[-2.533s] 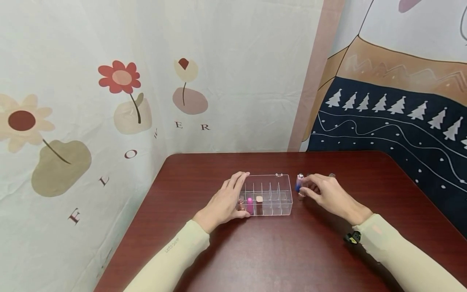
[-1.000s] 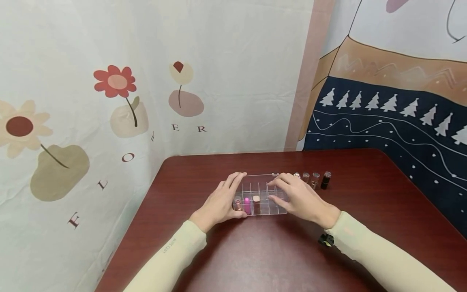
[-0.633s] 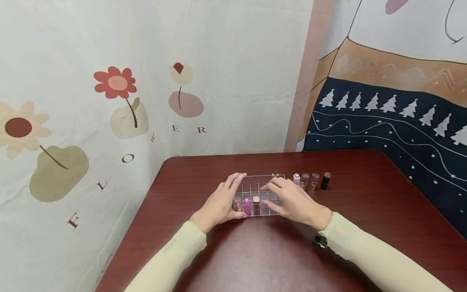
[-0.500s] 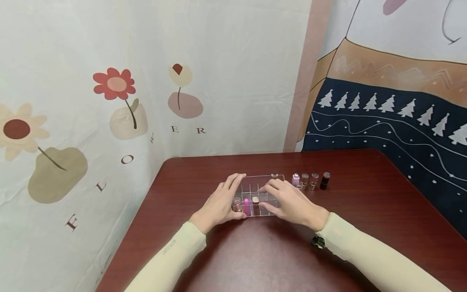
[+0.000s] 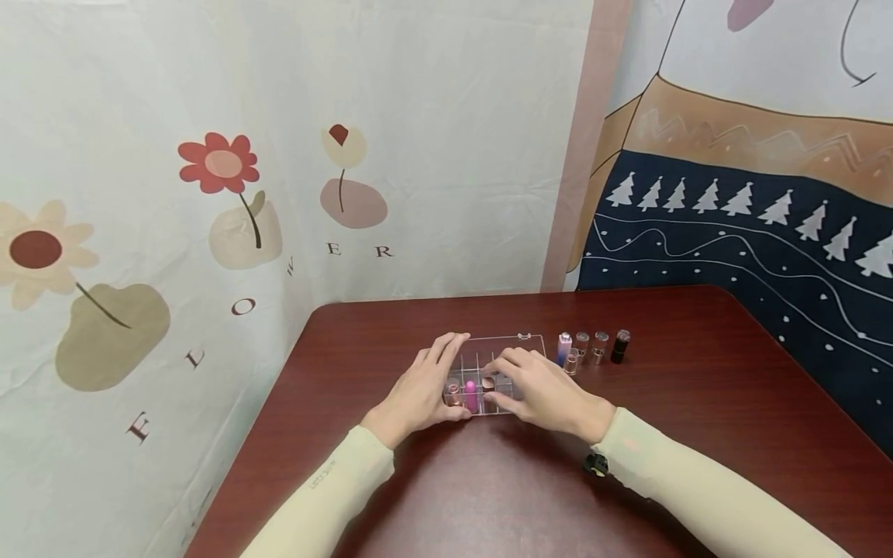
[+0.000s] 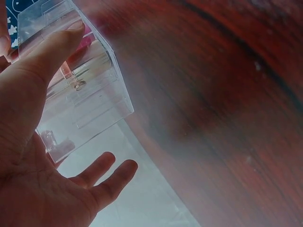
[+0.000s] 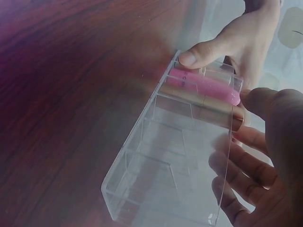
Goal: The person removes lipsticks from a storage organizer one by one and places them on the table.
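Note:
A clear, divided lipstick organizer (image 5: pixel 530 341) stands on the table. In its left slots are a rose-gold tube (image 5: pixel 453 394), a pink lipstick tube (image 5: pixel 470 399) and a brown-gold lipstick tube (image 7: pixel 208 106). My left hand (image 5: pixel 413 385) grips the organizer's left end, thumb on the front wall, as the left wrist view also shows. My right hand (image 5: pixel 547 390) is over the organizer, thumb and forefinger on either side of the brown-gold tube's top. In the right wrist view its thumb (image 7: pixel 260 101) is right at the pink tip, and the other fingers spread behind the organizer.
Right of the organizer stand a violet-blue tube (image 5: pixel 563 349), a black tube (image 5: pixel 620 346) and several clear-capped tubes (image 5: pixel 600 347). The dark red table (image 5: pixel 446 496) reaches back to a printed curtain (image 5: pixel 446 155).
My right hand has moved left from the loose tubes, across the organizer, to the brown-gold tube. My left hand keeps its grip on the organizer. The view has shifted slightly.

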{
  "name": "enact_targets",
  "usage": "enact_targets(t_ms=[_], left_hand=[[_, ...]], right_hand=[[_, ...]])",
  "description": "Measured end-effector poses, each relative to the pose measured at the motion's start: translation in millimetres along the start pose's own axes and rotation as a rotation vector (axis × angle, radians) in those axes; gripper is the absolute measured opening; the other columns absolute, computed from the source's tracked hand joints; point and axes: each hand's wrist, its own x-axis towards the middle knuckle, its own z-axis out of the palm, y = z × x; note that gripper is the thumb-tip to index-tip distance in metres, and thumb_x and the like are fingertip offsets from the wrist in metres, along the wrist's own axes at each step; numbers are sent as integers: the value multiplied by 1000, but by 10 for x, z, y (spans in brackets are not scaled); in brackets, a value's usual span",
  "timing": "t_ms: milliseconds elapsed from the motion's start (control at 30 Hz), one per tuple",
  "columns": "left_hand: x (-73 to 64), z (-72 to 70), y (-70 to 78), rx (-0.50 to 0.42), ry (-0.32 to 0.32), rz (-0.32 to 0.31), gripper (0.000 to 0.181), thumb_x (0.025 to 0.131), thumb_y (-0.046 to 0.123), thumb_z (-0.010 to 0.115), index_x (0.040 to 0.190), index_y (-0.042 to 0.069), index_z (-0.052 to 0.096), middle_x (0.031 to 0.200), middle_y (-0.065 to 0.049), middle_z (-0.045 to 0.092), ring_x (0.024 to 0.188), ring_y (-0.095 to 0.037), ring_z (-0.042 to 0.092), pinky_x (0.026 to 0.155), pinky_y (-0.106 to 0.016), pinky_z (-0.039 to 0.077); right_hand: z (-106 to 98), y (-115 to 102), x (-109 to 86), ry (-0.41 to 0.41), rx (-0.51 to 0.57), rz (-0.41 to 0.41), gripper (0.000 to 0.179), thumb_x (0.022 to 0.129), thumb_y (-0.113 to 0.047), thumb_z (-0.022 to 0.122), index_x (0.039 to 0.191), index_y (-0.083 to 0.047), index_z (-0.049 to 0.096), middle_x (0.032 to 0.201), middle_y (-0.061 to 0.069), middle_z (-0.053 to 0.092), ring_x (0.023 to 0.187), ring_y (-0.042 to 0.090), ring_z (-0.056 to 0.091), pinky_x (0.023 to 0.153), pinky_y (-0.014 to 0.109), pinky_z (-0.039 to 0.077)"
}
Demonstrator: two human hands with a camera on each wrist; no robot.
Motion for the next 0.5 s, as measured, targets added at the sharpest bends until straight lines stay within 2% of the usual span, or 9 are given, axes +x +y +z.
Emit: enact_targets(t_ms=[233, 500], left_hand=[[4, -20, -12, 3, 8, 1, 134, 79, 42, 111, 184, 23, 29, 183, -8, 40, 144, -51, 62, 113, -63, 64], [-7, -40, -59, 44, -15, 15, 140, 80, 46, 110, 187, 23, 22, 191, -6, 35, 158, -49, 55, 116, -68, 62]], right_hand=[[43, -6, 32, -4, 2, 10, 30, 103, -33, 93, 124, -14, 84, 108, -2, 77, 92, 12, 68, 85, 38, 61], [78, -25, 27, -23, 15, 42, 31, 103, -32, 92, 126, -14, 83, 114, -1, 80, 96, 14, 72, 88, 39, 64]])
